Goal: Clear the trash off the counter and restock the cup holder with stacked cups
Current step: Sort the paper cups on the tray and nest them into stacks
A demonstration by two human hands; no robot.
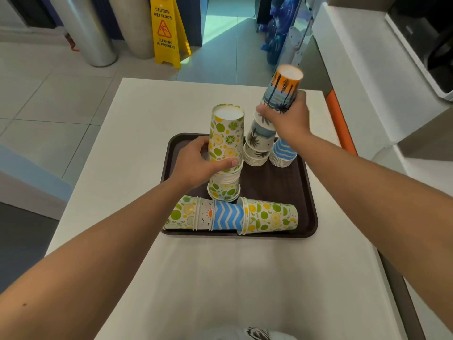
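A dark brown tray (304,192) lies on a white table (122,148). My left hand (196,163) grips an upside-down stack of lemon-and-lime paper cups (225,133) standing on the tray. My right hand (286,116) grips a tall upside-down stack of palm-tree cups (282,89), which leans to the right. A short stack of blue wavy cups (282,153) stands just behind the right wrist. Along the tray's near edge lies a row of nested cups (230,215) on its side, with lemon, sun and blue zigzag prints.
A yellow wet-floor sign (166,30) and two metal cylinders (90,33) stand on the tiled floor beyond the table. A white counter (362,77) with a dark machine (426,33) runs along the right. Blue water bottles (277,38) sit behind it.
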